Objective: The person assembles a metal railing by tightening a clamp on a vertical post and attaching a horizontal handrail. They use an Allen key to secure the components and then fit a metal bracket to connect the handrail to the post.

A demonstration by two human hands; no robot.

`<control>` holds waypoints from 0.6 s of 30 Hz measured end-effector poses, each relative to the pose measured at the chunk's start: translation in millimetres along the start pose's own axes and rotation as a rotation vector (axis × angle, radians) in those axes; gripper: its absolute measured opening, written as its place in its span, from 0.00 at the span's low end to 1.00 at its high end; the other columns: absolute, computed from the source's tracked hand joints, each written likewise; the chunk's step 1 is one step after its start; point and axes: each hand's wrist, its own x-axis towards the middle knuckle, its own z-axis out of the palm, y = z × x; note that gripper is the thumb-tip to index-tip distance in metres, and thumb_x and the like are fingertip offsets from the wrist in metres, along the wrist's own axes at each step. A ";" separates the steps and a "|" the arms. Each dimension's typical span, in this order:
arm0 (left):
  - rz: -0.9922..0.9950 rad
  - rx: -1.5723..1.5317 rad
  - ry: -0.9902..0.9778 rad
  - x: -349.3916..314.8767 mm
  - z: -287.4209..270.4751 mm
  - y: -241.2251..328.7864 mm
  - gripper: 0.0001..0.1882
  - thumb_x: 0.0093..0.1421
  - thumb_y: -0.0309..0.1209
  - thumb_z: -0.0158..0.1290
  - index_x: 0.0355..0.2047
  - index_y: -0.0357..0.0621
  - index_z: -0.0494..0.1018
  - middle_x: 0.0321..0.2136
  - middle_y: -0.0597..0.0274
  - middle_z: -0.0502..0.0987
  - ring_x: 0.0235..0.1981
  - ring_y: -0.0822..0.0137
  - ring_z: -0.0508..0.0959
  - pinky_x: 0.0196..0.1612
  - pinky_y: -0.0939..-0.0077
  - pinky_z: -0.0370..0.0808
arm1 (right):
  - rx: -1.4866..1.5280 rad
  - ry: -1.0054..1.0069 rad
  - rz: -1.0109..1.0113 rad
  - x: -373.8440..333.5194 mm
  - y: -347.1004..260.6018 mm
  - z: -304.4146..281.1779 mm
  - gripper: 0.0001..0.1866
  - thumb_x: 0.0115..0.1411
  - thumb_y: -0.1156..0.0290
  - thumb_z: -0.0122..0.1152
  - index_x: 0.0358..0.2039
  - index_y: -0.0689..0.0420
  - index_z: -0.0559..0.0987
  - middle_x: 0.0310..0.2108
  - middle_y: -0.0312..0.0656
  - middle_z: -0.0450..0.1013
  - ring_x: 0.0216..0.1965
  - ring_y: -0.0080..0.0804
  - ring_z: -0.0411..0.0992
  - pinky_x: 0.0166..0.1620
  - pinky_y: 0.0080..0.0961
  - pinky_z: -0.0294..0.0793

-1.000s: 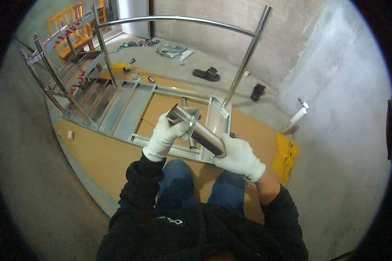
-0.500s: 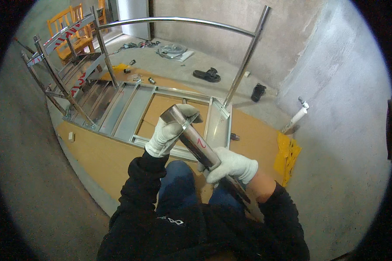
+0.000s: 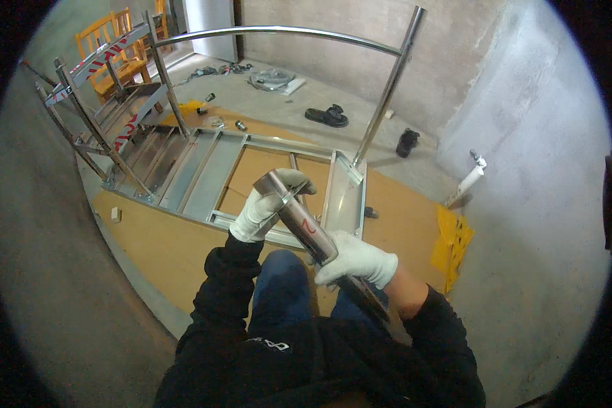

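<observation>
Both hands wear white gloves and hold a shiny round steel tube (image 3: 304,224) slanting from upper left down toward my lap. My left hand (image 3: 268,202) wraps the tube's open upper end. My right hand (image 3: 355,258) grips it lower down, near a red mark on the metal. The tube's lower part runs past my right wrist over my blue jeans. Just beyond my hands lies a flat steel frame (image 3: 211,163) of rails on brown boards (image 3: 163,245).
A curved steel handrail (image 3: 285,30) on upright posts rises from the frame. Yellow wooden chairs (image 3: 112,47) stand far left. Black sandals (image 3: 328,115), a dark shoe (image 3: 408,141), small fittings and a yellow bag (image 3: 453,241) lie on the concrete floor. A concrete wall closes the right side.
The tube has been drawn back toward my body and tipped steeper. My right hand has slid down along it, closer to my lap; my left hand stays at the upper end.
</observation>
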 end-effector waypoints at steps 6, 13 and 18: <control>-0.052 -0.091 0.027 11.2 4.7 -7.6 0.38 0.50 0.55 0.60 0.52 0.39 0.68 0.48 0.50 0.73 0.50 0.55 0.73 0.55 0.57 0.70 | 0.470 -0.055 0.057 -6.0 2.2 1.1 0.22 0.40 0.73 0.67 0.37 0.64 0.72 0.25 0.41 0.70 0.21 0.27 0.71 0.24 0.24 0.74; 0.145 -0.177 0.162 5.6 10.5 -7.6 0.47 0.49 0.59 0.59 0.62 0.46 0.57 0.56 0.49 0.65 0.58 0.54 0.65 0.58 0.48 0.65 | 0.414 0.030 -0.019 -5.9 -5.0 -3.1 0.22 0.42 0.72 0.68 0.38 0.61 0.72 0.27 0.40 0.69 0.21 0.26 0.71 0.24 0.23 0.75; 0.379 0.029 0.396 -29.2 3.9 -21.6 0.38 0.52 0.39 0.61 0.61 0.46 0.58 0.51 0.52 0.69 0.52 0.58 0.70 0.55 0.56 0.68 | 0.383 0.068 0.020 -9.4 -9.2 -6.2 0.23 0.44 0.70 0.69 0.41 0.61 0.71 0.28 0.38 0.69 0.21 0.25 0.71 0.24 0.21 0.75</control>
